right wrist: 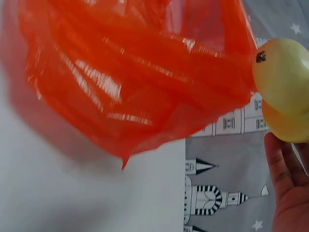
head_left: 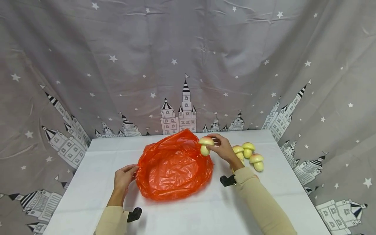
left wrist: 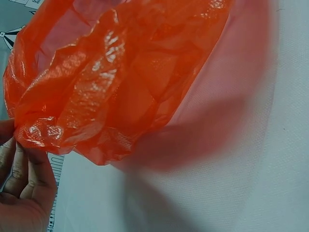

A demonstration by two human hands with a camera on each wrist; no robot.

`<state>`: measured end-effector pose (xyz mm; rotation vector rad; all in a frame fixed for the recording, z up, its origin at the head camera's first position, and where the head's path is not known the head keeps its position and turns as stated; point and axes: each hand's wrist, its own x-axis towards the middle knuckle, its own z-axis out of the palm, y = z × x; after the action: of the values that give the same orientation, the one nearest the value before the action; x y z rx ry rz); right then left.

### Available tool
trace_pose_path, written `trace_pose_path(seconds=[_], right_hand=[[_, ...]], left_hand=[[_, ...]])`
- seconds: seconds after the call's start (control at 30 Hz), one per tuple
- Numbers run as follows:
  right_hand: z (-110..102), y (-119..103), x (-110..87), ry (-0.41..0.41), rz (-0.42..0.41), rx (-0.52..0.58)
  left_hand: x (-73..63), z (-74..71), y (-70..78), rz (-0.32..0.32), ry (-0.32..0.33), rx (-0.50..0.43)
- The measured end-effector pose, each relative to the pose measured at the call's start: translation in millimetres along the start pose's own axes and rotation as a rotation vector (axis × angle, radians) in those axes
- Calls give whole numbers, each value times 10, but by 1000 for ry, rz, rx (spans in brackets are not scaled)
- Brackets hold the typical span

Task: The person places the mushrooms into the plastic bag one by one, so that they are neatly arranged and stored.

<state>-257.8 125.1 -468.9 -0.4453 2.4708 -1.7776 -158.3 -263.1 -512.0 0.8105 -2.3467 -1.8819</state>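
- Roughly mid-worktop: a red plastic bag, thin and see-through, mouth spread wide and facing up. Rim crumpled, far side rising to a peak. Wrinkled red plastic shows inside; a reddish shadow falls on the white surface beside it.
- Left hand at the bag's left edge. Its fingers pinch the rim; thumb against the plastic in the left wrist view.
- Right hand at the bag's far right. Its fingers grip a toy mushroom, cap up, stem down, at the right rim of the mouth. Cap yellow with a reddish top; a small dark mark shows on it in the right wrist view. Cannot tell whether it touches the plastic.
- Right of that hand, a cluster of loose mushrooms on the worktop, close together, same yellow and red. Right forearm and sleeve partly cover the nearest; full count cannot be told.
- Black clip by the right cuff, another clip by the left.
- Behind and to both sides: grey curtain printed with white stars and castles, hanging past the worktop's far edge.
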Motion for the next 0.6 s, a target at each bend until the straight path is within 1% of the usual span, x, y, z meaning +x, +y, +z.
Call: trace_pose_path(seconds=[0.03, 0.1, 0.2, 0.27, 0.33, 0.43, 0.5, 0.53, 0.57, 0.6], right_hand=[[26, -13, 6, -7, -5, -1], [80, -44, 15, -23, -9, -1], [176, -103, 45, -47, -23, -1], [245, -131, 68, -59, -37, 4], [317, -150, 95, -69, -56, 17], [429, -160, 136, -86, -73, 29], [506, -168, 158, -103, -74, 34], [543, -173, 167, -112, -72, 29], [583, -175, 180, -121, -69, 27], [621, -183, 190, -129, -65, 24]], left_hand=[[3, 1, -9, -2, 0, 0], [63, -6, -85, 7, -8, -35], [207, -16, -243, 10, 2, -86], [267, -23, -303, 9, -4, -116], [260, -15, -293, 5, -1, -115], [124, -2, -136, -2, -4, -80], [80, 9, -89, -4, 7, -50], [67, 20, -75, -14, 23, -39], [105, 29, -116, -26, 37, -38], [182, 29, -201, -17, 37, -41]])
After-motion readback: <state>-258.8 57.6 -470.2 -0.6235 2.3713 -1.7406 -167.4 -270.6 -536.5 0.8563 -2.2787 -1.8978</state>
